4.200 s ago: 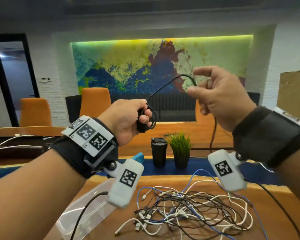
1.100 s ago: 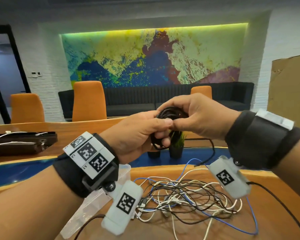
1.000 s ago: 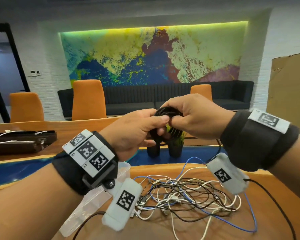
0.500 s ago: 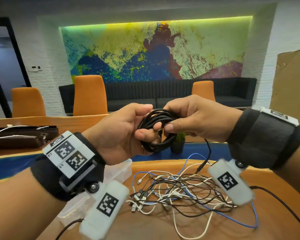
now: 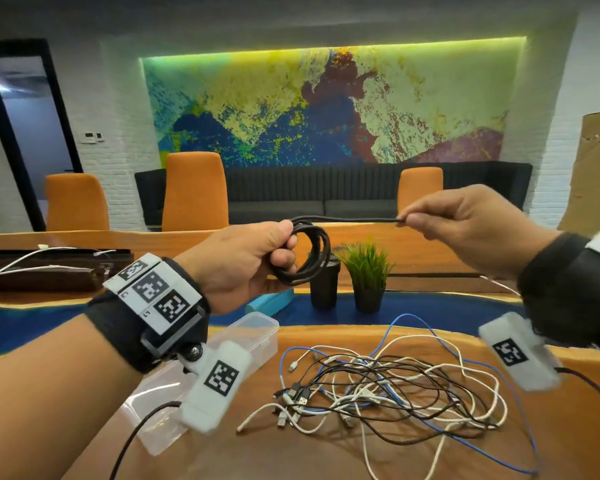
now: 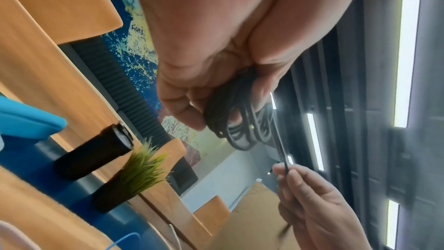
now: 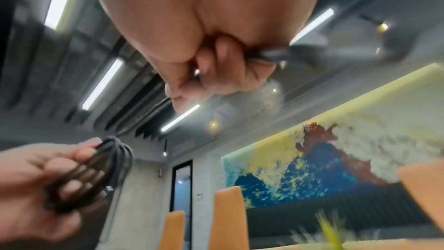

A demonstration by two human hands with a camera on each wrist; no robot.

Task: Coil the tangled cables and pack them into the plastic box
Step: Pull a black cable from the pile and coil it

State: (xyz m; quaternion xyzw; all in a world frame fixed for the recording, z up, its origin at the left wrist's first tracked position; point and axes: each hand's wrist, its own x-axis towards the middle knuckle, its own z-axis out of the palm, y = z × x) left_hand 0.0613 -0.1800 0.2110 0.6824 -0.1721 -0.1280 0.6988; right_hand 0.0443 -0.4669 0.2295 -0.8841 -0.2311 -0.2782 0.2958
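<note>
My left hand point(image 5: 257, 258) grips a coil of black cable point(image 5: 309, 254) in the air above the table; the coil point(image 6: 238, 119) shows between its fingers in the left wrist view. My right hand point(image 5: 465, 230) pinches the cable's free end point(image 5: 361, 220), stretched out level to the right of the coil. In the right wrist view the right hand point(image 7: 192, 87) is blurred and the coil point(image 7: 96, 172) sits at lower left. A tangle of white, black and blue cables point(image 5: 395, 386) lies on the wooden table. The clear plastic box point(image 5: 257, 330) stands open at the left of the tangle.
A black cup point(image 5: 324, 282) and a small potted plant point(image 5: 368, 275) stand behind the tangle on the blue strip. A light blue lid point(image 5: 267, 301) lies beside the box. A dark tray with white cables point(image 5: 49, 268) sits far left. Orange chairs stand beyond.
My right hand has drawn away to the right from the coil, pulling the cable's loose end out straight. The left hand keeps hold of the coil.
</note>
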